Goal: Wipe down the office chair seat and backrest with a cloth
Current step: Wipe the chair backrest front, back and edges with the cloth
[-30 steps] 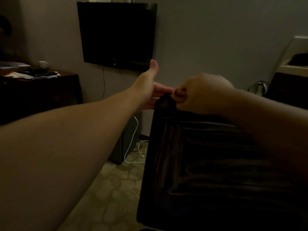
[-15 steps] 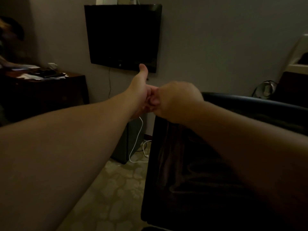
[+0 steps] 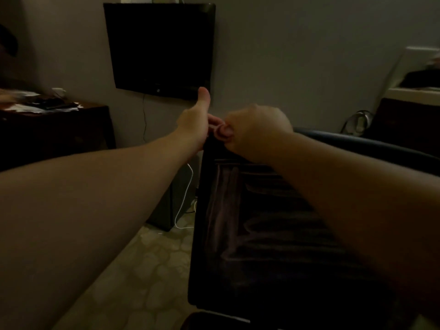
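Both hands meet at the top corner of the dark cloth (image 3: 257,222): the right grip (image 3: 252,132) pinches it with curled fingers, the left grip (image 3: 195,122) holds it just beside, thumb up; the cloth hangs below them.

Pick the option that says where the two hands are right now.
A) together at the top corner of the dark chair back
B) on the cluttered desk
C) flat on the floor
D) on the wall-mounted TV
A: the left hand and right hand meet at the upper corner of the dark chair back, below the TV.
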